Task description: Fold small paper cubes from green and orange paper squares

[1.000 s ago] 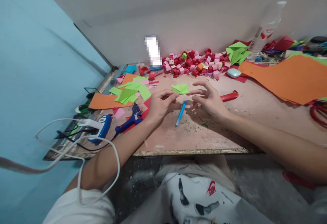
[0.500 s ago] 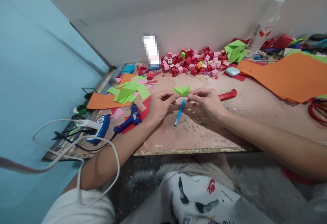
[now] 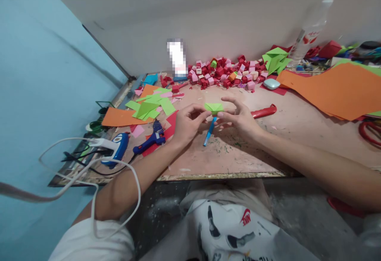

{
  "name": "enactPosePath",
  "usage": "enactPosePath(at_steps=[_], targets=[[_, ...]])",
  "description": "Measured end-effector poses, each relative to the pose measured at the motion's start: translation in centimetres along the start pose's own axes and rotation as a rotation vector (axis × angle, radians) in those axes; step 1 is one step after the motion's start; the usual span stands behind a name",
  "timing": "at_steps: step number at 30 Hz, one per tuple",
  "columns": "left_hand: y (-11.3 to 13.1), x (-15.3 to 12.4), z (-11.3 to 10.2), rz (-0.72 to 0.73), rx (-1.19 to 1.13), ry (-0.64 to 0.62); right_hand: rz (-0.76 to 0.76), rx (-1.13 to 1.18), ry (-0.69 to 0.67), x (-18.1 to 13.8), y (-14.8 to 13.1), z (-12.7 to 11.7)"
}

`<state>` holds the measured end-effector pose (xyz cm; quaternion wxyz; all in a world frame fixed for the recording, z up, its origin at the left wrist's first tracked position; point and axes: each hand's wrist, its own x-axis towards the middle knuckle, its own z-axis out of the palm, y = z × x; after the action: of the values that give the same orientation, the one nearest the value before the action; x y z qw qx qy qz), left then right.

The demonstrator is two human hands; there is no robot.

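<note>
While both hands meet over the desk, we've got a little folded green paper piece (image 3: 213, 107) pinched between them.

Our left hand (image 3: 187, 124) grips the left edge of it with thumb and fingertips, and our right hand (image 3: 238, 119) nips the right edge, its other fingers fanned out loosely above. The piece sits just above the pinkish table (image 3: 268, 150), right over a blue pen (image 3: 210, 131) lying flat under our fingers. A red utility knife (image 3: 263, 112) lies just beyond the right hand. Off to the left there's a blue glue gun (image 3: 149, 142) near a scatter of green paper scraps (image 3: 150, 108). At the back wall sits a heap of red and pink paper cubes (image 3: 228, 74) (loads of them), and big orange sheets (image 3: 336, 88) cover the right side.
</note>
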<state>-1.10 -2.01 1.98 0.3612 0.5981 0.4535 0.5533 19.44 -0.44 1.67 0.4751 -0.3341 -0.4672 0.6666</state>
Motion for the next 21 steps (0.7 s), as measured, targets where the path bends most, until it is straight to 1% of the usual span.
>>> enactPosePath(at_steps=[3, 9, 15, 21], targets=[[0.0, 0.0, 0.0, 0.004, 0.004, -0.010, 0.045, -0.060, -0.031, -0.1, 0.0, 0.0], [-0.1, -0.2, 0.3, -0.074, -0.080, 0.010, -0.024, -0.028, 0.002, 0.1, -0.1, 0.0], [-0.4, 0.4, 0.2, -0.121, -0.119, 0.042, -0.027, -0.040, 0.031, 0.1, 0.0, 0.0], [-0.9, 1.0, 0.0, -0.227, -0.193, 0.001, -0.053, -0.030, 0.040, 0.1, 0.0, -0.1]])
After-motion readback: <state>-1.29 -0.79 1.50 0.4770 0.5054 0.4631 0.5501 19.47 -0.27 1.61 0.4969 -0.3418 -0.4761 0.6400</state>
